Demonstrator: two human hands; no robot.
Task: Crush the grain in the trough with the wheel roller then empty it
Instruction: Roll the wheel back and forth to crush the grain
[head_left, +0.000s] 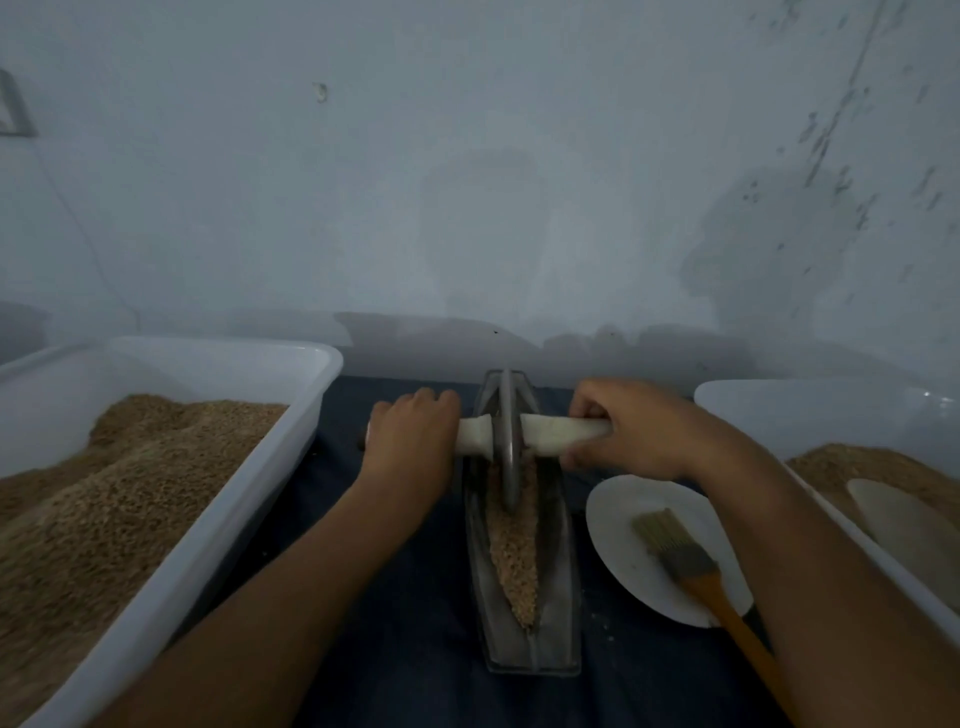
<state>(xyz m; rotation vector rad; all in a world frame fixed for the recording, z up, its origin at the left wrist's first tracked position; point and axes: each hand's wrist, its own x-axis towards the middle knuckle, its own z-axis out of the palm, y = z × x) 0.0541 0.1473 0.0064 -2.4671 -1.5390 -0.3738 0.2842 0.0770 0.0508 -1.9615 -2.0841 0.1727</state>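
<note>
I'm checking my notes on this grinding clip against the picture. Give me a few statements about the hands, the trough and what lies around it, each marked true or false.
1. Both hands, left hand and right hand, grip the wheel roller by its handles. True.
2. The trough is empty. False: crushed grain lies along it.
3. A brush lies on the white plate. True.
4. The left tub holds water. False: it holds grain.
5. The plate sits left of the trough. False: it sits right.

dull metal trough (558, 597), coarse grain (514, 561), smooth white plastic tubs (218, 514).
</note>
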